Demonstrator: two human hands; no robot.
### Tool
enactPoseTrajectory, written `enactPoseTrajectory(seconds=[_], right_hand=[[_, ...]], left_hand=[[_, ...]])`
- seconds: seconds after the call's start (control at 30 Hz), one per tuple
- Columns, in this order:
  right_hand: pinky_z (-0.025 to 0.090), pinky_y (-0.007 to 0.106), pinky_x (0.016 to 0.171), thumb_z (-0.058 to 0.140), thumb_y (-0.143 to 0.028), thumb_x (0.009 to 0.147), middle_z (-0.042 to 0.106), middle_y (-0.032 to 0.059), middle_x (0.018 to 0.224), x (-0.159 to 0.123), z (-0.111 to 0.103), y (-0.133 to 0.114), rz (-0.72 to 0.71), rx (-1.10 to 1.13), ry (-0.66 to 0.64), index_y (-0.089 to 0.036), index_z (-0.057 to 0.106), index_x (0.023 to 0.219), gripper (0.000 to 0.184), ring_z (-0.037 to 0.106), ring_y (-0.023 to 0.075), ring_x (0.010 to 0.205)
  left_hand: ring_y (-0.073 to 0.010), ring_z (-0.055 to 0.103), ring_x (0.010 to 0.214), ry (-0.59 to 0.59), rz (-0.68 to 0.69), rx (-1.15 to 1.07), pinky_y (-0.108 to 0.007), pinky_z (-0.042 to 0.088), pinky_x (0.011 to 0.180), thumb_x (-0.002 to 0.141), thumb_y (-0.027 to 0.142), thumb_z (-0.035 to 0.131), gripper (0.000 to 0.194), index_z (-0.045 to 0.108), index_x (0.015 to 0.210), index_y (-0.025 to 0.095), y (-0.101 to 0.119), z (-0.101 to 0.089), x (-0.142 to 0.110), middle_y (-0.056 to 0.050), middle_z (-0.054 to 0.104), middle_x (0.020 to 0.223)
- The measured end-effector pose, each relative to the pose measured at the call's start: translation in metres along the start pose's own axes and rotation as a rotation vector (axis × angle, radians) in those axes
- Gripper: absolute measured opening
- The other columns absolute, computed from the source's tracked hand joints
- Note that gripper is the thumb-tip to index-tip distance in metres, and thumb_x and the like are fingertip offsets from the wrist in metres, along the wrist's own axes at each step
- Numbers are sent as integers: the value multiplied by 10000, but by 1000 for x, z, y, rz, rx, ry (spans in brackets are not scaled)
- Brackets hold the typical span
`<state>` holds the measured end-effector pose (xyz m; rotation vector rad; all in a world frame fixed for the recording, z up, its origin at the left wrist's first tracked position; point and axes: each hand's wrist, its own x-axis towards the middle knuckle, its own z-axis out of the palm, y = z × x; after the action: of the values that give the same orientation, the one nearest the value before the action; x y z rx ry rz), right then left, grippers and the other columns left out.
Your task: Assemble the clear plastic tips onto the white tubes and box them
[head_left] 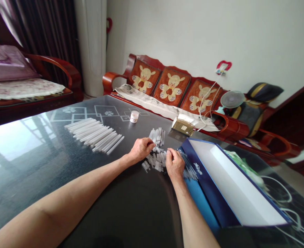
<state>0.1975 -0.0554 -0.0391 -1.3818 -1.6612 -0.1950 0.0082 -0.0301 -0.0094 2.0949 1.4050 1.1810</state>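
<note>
My left hand (142,148) is closed in a pinch, with a small whitish plastic piece at its fingertips. Below and beside it lies a loose heap of small translucent plastic pieces (157,161). My right hand (175,164) has its fingers curled together at the heap's right side; what they hold, if anything, is too small to make out. Behind the hands is a cluster of short clear tube-like pieces (160,133). A row of long white pen-like tubes (95,135) lies to the left. Thin dark-tipped sticks (190,168) lie partly hidden behind my right hand.
A long dark-blue box (234,179) with a white inside stands open at the right, beside a blue sheet (202,201). A small round container (134,116) and a tissue box (183,126) stand farther back on the dark glossy table (51,165). White cables (293,215) lie at far right.
</note>
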Motion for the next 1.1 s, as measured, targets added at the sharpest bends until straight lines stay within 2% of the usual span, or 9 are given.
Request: enactPoseTrajectory(seconds=[0.1,0.27,0.4,0.6,0.67,0.73,0.87,1.0,1.1], right_hand=[[465,304,761,431,-339,881,701,108,871,-1,1,3,-12,-20,57,-154,693,909,322,628,201,801],[452,289,723,446,-334,879,704,119,832,0,5,10,-112,-70,99,-142,699,875,318,633,202,758],[440,292,703,434,-326,881,698,115,802,1,8,14,-153,-96,128,-150,693,845,316,621,202,721],[428,292,687,420,-303,874,681,101,752,1,9,15,-179,-134,138,-162,676,805,300,596,202,693],[428,292,687,426,-290,868,681,98,749,1,9,14,-187,-135,149,-164,675,799,288,596,201,692],[428,290,686,431,-277,864,681,94,748,1,10,14,-194,-134,157,-163,676,798,278,596,199,691],[423,284,674,442,-266,859,678,87,743,1,11,14,-202,-134,165,-158,680,802,268,595,194,685],[422,285,670,441,-268,862,678,89,743,0,12,16,-198,-128,159,-156,683,805,273,597,196,691],[422,287,678,442,-269,865,679,90,747,0,14,17,-188,-129,150,-156,684,810,273,598,197,693]], left_hand=[[-138,622,702,5,18,32,-220,445,693,845,327,548,214,700,827,177,1,0,-1,-33,694,769],[-153,619,801,41,52,143,-229,465,754,855,338,541,212,699,865,197,0,-2,-2,-47,663,837],[-164,612,832,53,6,253,-247,479,758,883,390,490,263,691,916,225,-4,-2,-3,-51,633,865],[-176,613,840,-15,-67,419,-267,479,763,894,338,451,265,679,950,215,-7,-11,8,-69,623,913],[-180,614,830,-32,-72,470,-271,476,752,893,339,449,270,679,941,207,-10,-23,15,-74,624,921],[-179,613,827,-17,-83,533,-266,469,742,891,347,450,276,682,921,200,-15,-43,22,-70,626,914],[-163,601,805,57,-159,659,-240,441,709,871,330,468,280,694,890,166,-38,-98,29,-67,627,898],[-159,587,734,88,-255,712,-235,415,646,828,268,494,246,696,812,127,-71,-145,22,-84,626,823],[-164,580,699,83,-318,742,-236,400,619,805,254,514,216,682,749,130,-91,-161,10,-74,621,725]])
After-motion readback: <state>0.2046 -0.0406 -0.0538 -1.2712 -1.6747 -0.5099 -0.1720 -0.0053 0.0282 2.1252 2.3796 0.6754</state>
